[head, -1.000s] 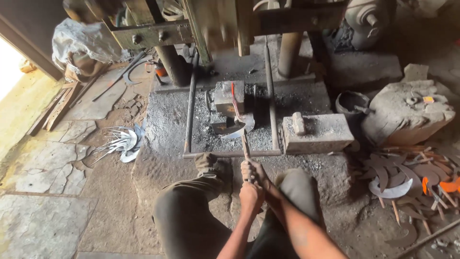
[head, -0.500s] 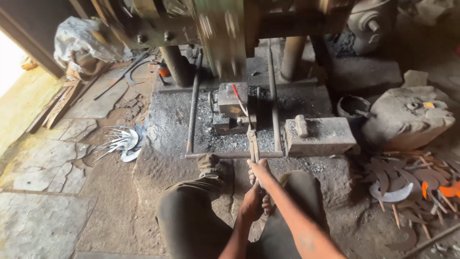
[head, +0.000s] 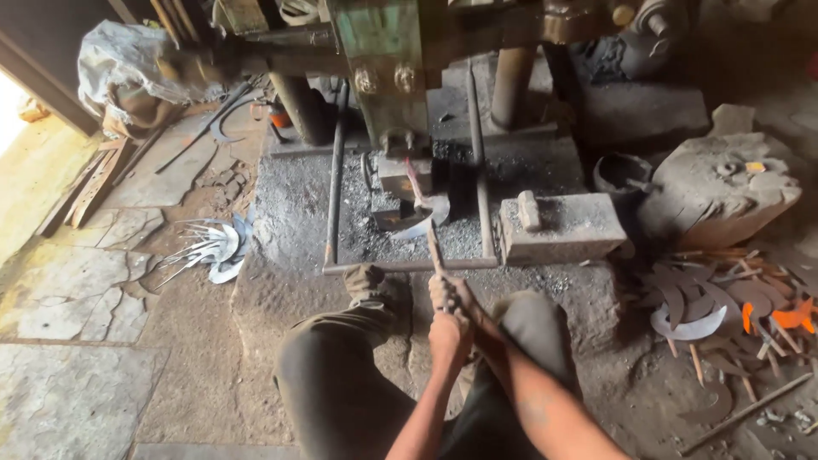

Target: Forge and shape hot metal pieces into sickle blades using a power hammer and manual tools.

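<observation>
Left hand (head: 449, 336) and right hand (head: 456, 294) both clenched on handle of sickle blade (head: 423, 211), blade lying far from hands, on anvil block (head: 400, 183) under power hammer (head: 388, 68).

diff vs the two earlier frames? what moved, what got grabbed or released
The power hammer ram was raised, blurred mid-stroke half a second ago, and now sits down over the curved blade on the anvil block. Both hands, left hand and right hand, keep gripping the tongs, shifted slightly on the block. Nothing grabbed or released. Blade piles and stone block unchanged.
</observation>
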